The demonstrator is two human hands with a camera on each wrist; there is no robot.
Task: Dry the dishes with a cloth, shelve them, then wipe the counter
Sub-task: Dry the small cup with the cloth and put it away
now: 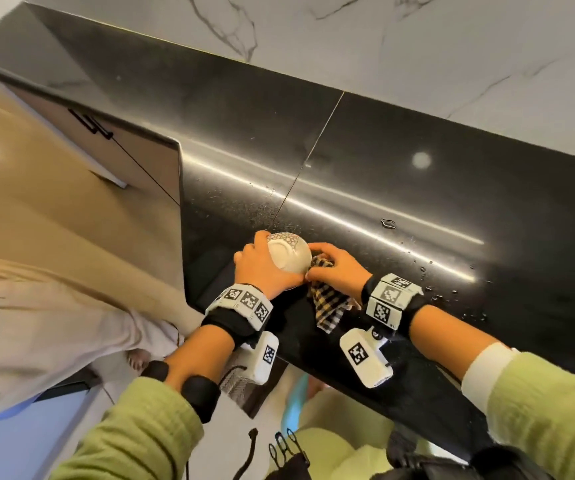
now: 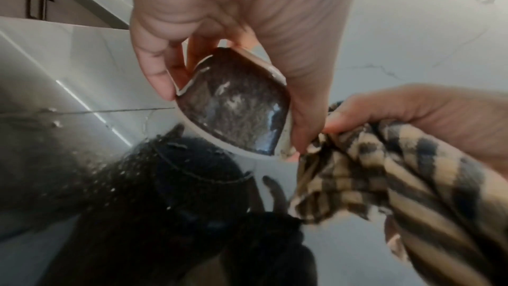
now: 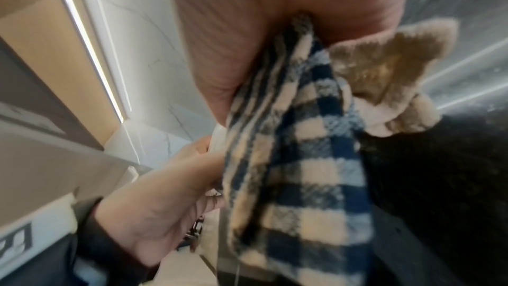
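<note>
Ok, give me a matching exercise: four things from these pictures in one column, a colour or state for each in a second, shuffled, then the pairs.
Column one:
1. bowl
2. checked cloth
3. counter
4. wall

Column two:
A. black, dotted with water drops
B. white marble with grey veins
C. gripped in the left hand, foot turned up
D. bunched in the right hand

Pairs: 1-C, 2-D, 3-A, 4-B

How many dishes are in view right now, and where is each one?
1. A small cream bowl is gripped, tipped over, in the left hand above the black counter's near edge, beside the checked cloth bunched in the right hand. No other dishes show; some may be out of frame.
</note>
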